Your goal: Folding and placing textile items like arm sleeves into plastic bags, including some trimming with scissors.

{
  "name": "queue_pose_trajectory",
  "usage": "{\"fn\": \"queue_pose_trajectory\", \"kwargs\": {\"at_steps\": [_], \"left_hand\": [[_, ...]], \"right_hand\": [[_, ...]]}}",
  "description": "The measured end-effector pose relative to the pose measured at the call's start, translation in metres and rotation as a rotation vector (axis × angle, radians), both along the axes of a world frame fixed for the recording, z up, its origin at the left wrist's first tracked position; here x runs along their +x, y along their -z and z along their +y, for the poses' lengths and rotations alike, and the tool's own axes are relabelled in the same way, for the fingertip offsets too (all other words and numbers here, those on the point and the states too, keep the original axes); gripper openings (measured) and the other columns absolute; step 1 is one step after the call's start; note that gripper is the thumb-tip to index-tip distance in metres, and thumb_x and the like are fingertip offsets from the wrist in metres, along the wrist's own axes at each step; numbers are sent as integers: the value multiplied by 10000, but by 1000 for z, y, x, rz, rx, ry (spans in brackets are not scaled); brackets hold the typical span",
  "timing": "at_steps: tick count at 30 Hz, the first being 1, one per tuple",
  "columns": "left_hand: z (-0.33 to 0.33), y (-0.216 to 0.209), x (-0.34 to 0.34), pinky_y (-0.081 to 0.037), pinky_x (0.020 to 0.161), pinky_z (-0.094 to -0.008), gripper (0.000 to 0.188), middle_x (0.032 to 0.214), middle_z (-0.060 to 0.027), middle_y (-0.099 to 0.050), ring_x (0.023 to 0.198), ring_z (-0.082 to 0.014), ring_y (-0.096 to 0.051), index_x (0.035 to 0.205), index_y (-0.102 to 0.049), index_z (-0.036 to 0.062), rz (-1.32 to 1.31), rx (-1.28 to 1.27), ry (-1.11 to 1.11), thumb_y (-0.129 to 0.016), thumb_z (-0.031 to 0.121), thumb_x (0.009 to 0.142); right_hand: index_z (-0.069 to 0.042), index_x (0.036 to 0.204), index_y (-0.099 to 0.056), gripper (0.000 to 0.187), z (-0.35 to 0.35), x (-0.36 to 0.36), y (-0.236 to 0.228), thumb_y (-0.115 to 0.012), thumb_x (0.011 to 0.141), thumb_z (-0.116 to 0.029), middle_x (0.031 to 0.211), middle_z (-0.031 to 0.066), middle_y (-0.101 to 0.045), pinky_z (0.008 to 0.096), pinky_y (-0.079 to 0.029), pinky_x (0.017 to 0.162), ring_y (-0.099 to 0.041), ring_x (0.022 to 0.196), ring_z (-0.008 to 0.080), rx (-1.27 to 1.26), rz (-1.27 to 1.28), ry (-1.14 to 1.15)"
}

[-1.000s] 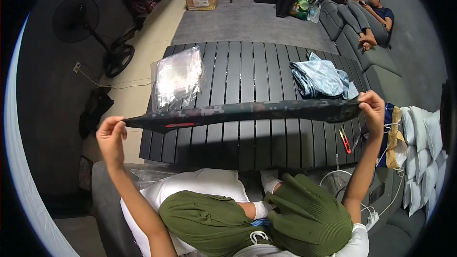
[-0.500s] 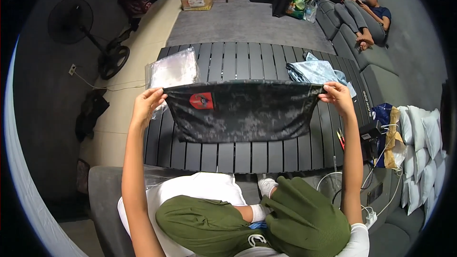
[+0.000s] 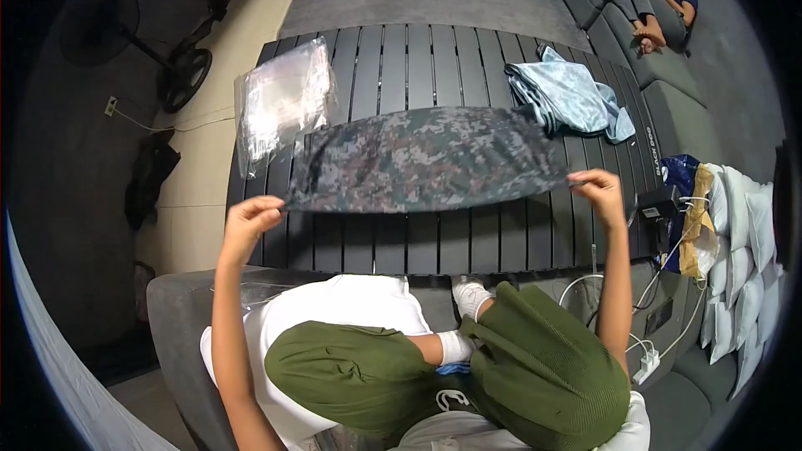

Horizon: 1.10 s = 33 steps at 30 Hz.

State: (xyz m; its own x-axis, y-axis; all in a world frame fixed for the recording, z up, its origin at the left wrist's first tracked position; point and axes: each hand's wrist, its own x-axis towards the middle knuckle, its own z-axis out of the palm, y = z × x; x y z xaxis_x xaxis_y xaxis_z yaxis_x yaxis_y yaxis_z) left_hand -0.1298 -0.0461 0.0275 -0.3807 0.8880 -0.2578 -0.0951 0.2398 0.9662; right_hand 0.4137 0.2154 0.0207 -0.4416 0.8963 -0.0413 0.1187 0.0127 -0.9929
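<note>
The dark spotty cloth [image 3: 426, 159] is spread out above the middle of the surface [image 3: 445, 67]. The left hand [image 3: 257, 219] is closed in a pinch on its near left corner, above the surface's left part. The right hand [image 3: 597, 192] pinches the near right corner, above the surface's right part. Holding both corners apart likely keeps that edge stretched and the cloth from bunching up. The cloth's long way runs side to side, across the surface's slats. Its loose long edge points to the surface's far side; I cannot tell if it touches. Clear plastic packets [image 3: 288, 96] lie at the surface's far left, and a pale blue cloth [image 3: 568, 96] at its far right, perhaps to leave the middle free.
</note>
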Motion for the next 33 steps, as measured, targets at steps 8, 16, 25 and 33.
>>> {"fn": "queue_pose_trajectory", "kwargs": {"at_steps": [8, 16, 25, 33], "left_hand": [[-51, 21, 30, -512, 658, -230, 122, 804, -38, -626, 750, -108, -601, 899, -642, -6, 14, -284, 69, -636, 45, 788], [-3, 36, 30, -391, 614, -158, 303, 818, 52, -503, 737, -16, -468, 1145, -515, 83, 127, -71, -205, -576, 160, 858], [71, 97, 26, -417, 727, -293, 282, 830, -77, -515, 760, -175, -502, 1136, -475, 43, 787, -119, -336, -493, 176, 888], [68, 91, 32, -432, 722, -352, 263, 906, -103, -543, 784, -252, -545, 1147, -472, 80, 961, -82, -320, -460, 166, 899]], "right_hand": [[29, 807, -667, 138, -34, 14, 33, -611, 681, 46, 863, 113, -642, 267, -452, 772, -582, 898, 178, -16, -111, -186], [-85, 977, -513, 195, -8, -39, 45, -605, 806, -64, 741, -86, -443, 153, -324, 583, -411, 662, 1, -176, -16, 21], [-40, 976, -465, 203, 25, -70, 104, -564, 807, 13, 831, -10, -471, 209, -394, 726, -459, 764, 82, 293, -188, 321], [-17, 969, -515, 171, 16, -84, 82, -562, 805, -19, 845, 119, -589, 298, -460, 655, -587, 747, 229, 606, -385, 331]]}}
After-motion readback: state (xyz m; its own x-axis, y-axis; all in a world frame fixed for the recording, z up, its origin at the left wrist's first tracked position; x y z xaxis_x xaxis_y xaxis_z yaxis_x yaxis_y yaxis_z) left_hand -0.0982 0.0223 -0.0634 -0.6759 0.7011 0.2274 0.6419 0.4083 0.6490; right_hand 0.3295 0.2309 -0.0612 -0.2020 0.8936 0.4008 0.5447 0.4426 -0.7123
